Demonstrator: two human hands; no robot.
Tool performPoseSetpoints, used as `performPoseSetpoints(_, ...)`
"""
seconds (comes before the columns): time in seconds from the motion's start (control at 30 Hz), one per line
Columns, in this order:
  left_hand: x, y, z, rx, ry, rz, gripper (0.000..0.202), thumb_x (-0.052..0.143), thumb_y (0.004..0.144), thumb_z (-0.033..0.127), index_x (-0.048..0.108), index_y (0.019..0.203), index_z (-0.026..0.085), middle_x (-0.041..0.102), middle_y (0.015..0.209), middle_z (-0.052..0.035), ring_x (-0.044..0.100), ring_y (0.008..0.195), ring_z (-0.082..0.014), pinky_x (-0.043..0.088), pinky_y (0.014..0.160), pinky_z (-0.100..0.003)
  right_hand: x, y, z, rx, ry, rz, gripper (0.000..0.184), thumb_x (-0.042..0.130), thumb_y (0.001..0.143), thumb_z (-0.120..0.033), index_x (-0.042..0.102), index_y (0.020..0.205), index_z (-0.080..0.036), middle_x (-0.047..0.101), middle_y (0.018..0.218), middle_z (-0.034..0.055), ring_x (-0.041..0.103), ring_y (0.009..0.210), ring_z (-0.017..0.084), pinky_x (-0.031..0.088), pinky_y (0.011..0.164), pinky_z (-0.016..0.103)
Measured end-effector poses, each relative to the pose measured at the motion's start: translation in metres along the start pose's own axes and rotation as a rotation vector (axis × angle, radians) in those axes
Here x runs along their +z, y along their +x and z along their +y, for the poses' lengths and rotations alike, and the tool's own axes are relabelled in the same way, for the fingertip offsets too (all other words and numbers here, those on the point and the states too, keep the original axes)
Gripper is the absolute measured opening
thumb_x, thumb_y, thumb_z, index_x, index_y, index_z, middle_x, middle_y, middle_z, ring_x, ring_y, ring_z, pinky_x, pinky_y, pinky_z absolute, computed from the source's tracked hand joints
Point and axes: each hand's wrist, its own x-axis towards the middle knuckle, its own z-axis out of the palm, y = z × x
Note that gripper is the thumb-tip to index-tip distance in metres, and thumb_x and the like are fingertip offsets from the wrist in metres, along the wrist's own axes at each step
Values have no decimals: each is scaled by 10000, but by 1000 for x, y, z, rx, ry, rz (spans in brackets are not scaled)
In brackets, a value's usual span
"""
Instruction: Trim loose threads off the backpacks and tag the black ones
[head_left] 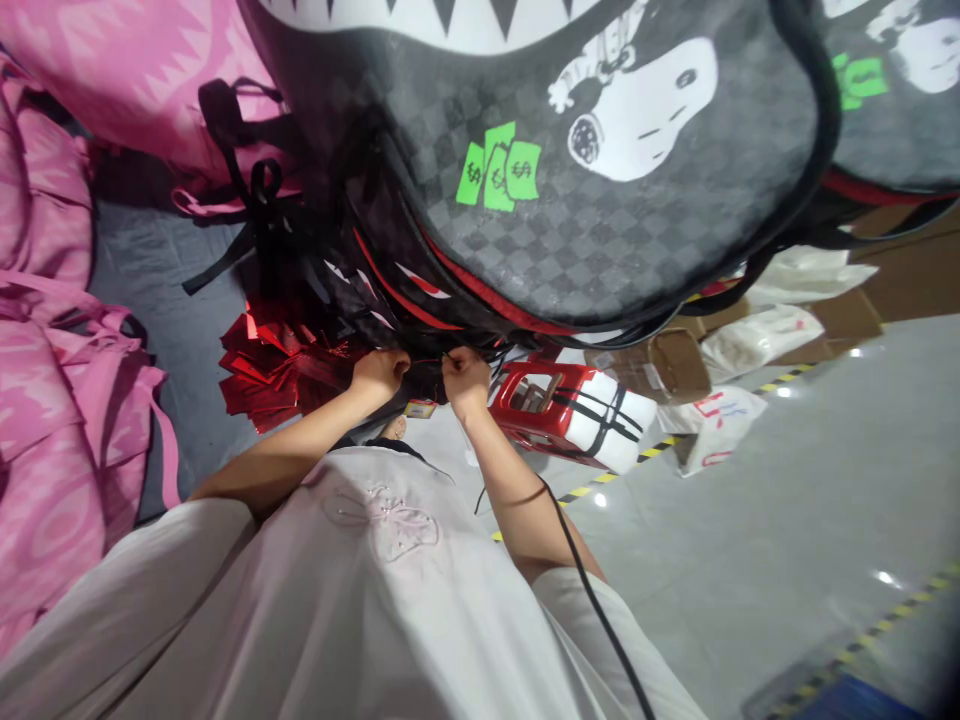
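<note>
A large black and dark grey checkered backpack [570, 250] fills the upper middle, with white teeth, a white cartoon dog's head and green dollar notes printed on it. Close under its lower edge, my left hand [381, 374] is closed, its fingertips curled in; whatever they grip is too small to make out. My right hand [466, 382] is pinched a short way to the right, where a thin dark strand seems to show at the fingertips. Left of my left hand lies a fanned bundle of shiny red tags [262, 370]. A small yellowish label [420, 409] shows below and between both hands.
Pink bags [52, 380] lie on a grey-covered surface [150, 260] at left. A red stool-like item with a white, black-strapped block [611, 415] stands right of my hands. Beyond are brown cartons [667, 365], white plastic bags [720, 425] and yellow-black floor tape [892, 615].
</note>
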Motion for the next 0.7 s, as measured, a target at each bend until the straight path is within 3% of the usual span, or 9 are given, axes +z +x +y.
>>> performPoseSetpoints(0.2, 17, 9, 13, 19, -191, 17, 238, 510, 884, 215, 741, 931, 243, 754, 989, -41, 685, 930, -220, 492, 778, -296, -4, 0, 1, 9, 60, -8, 162, 532, 832, -284, 665, 783, -206, 706, 784, 42, 640, 759, 214, 466, 730, 304)
performPoseSetpoints(0.33, 29, 16, 24, 35, -290, 0, 250, 505, 875, 172, 740, 930, 240, 758, 967, -11, 688, 909, -180, 498, 786, -260, -9, -2, 13, -93, -3, -51, 259, 460, 890, -273, 700, 959, -202, 720, 899, 50, 648, 824, 204, 491, 798, 310)
performPoseSetpoints(0.47, 37, 21, 27, 37, -340, 16, 254, 503, 868, 151, 737, 929, 229, 760, 971, -6, 690, 918, -174, 497, 799, -260, -18, -1, 23, -242, -194, -40, 390, 384, 928, -185, 662, 1201, -212, 666, 1187, 75, 638, 956, 205, 487, 852, 315)
performPoseSetpoints(0.6, 42, 27, 26, 45, -434, 18, 227, 522, 846, 155, 740, 887, 207, 760, 910, -15, 691, 868, -171, 498, 778, -258, -24, 4, 24, -347, -440, -98, 333, 437, 934, -190, 694, 1146, -206, 665, 1135, 107, 612, 976, 253, 463, 865, 357)
performPoseSetpoints(0.7, 45, 31, 25, 38, -456, -3, 278, 473, 829, 108, 734, 907, 165, 753, 873, -27, 684, 821, -147, 498, 741, -229, -21, 6, 27, -399, -519, -73, 334, 427, 933, -168, 704, 1119, -198, 654, 1125, 111, 589, 946, 249, 442, 874, 368)
